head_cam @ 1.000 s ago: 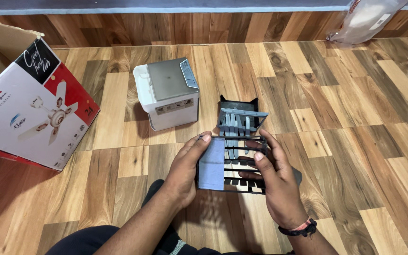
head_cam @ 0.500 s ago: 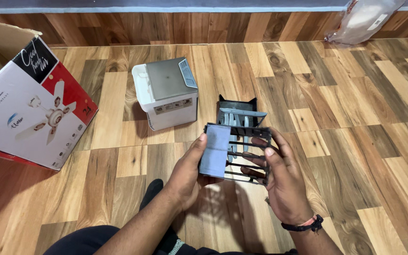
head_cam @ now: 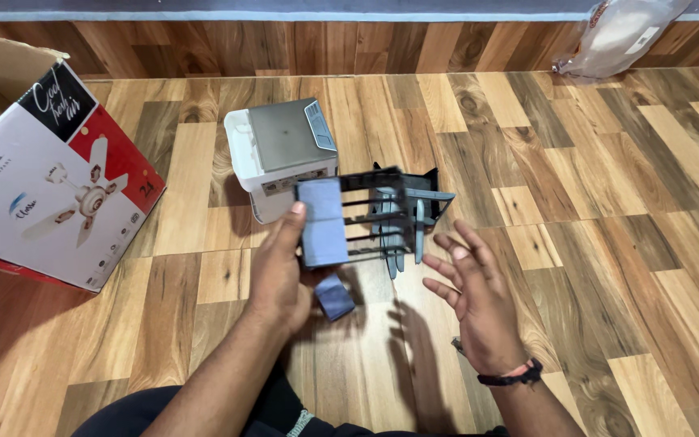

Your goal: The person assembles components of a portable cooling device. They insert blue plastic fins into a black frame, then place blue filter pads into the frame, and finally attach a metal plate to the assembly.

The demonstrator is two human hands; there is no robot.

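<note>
From the head camera, the left hand (head_cam: 281, 279) has the dark slatted frame (head_cam: 366, 218) pinched by its pale blue-grey end panel, fingers closed around that panel's edge, and the whole piece is held up off the floor, just in front of the white box. The right hand (head_cam: 475, 299) is off it completely — fingers spread, palm open, holding nothing, hovering just right of the grey blades that hang off the frame's far end. My take on doing this well: a one-handed grip on an end panel leaves the long side free to swing, so I'd bring the open hand under the slats near those blades and take some of the weight before turning it. A small blue-grey block (head_cam: 335, 296) sits right under the left palm; can't tell if it's attached to the frame or loose. Around it: the white box with a grey lid (head_cam: 285, 150) is right behind the frame and close enough to get knocked, a big printed cardboard carton (head_cam: 50, 186) lies well off to the left, and a clear plastic bag (head_cam: 620, 32) sits far back right by the wall. The wooden floor (head_cam: 608, 243) is patterned — small bits would be hard to spot on it.
</note>
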